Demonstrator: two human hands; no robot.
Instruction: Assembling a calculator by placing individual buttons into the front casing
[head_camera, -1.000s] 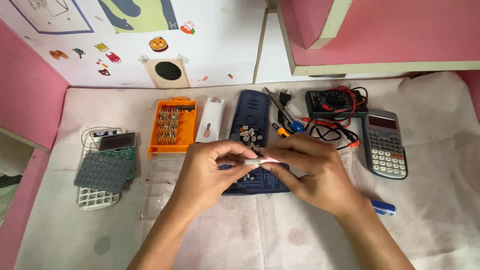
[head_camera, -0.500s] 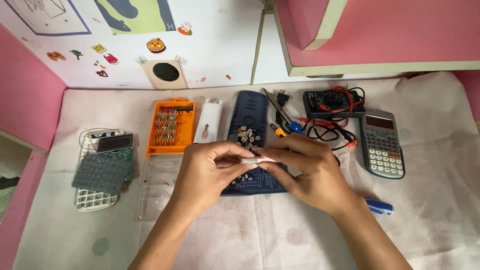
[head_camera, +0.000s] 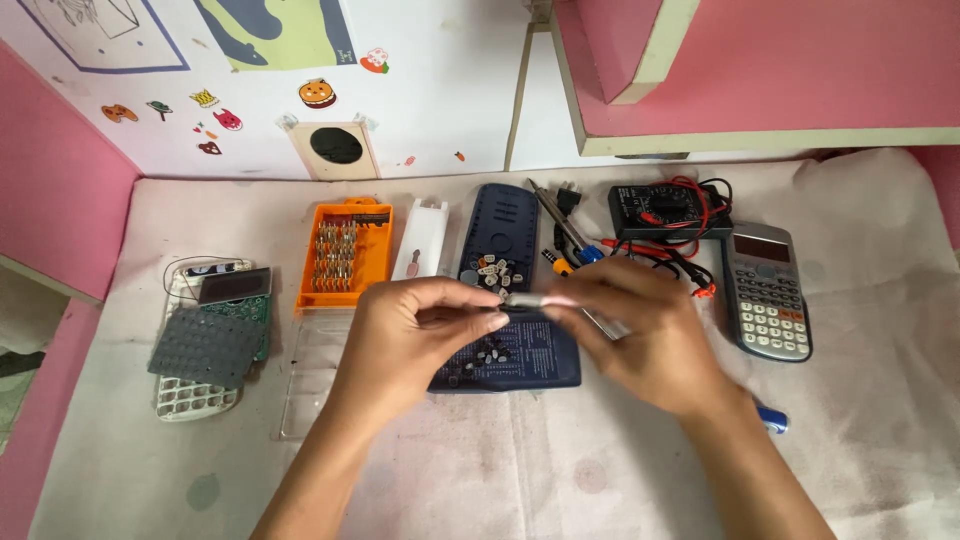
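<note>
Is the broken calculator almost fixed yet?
Not yet. Done: the calculator at left lies opened, its grey keypad sheet loose on the circuit board. In hand: left hand and right hand grip a small screwdriver. Left: putting those pieces together again.

From the blue mat (head_camera: 520, 360), bare cloth lies open toward 6 o'clock. The orange bit case (head_camera: 345, 252) blocks 10 o'clock, the multimeter (head_camera: 665, 210) 1 o'clock, the grey calculator (head_camera: 765, 292) 3 o'clock.
</note>
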